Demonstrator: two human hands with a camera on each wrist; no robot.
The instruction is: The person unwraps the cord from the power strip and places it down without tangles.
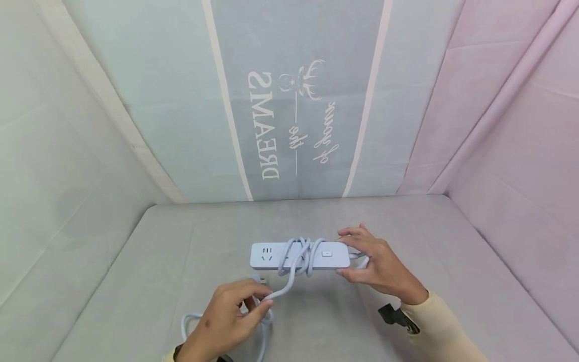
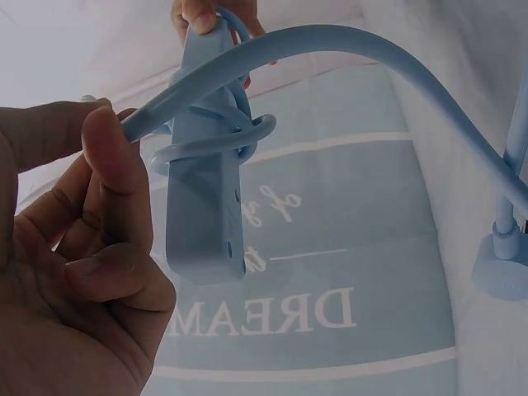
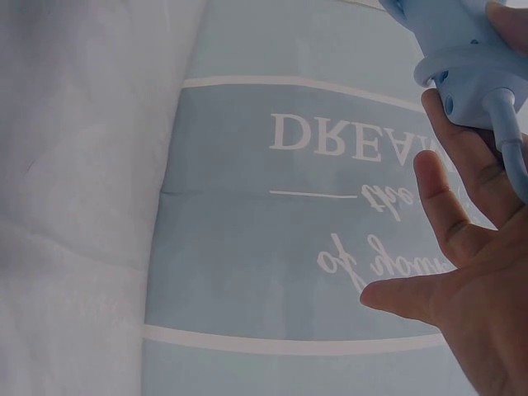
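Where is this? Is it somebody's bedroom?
Probably not a bedroom: more likely a small makeshift booth. Bedsheet-like cloth printed "DREAMS" hangs as walls around a grey table, where two hands handle a white power strip and cord.

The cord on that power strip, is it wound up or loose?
Partly wound: cord loops circle the power strip; the left hand pinches the loose rest.
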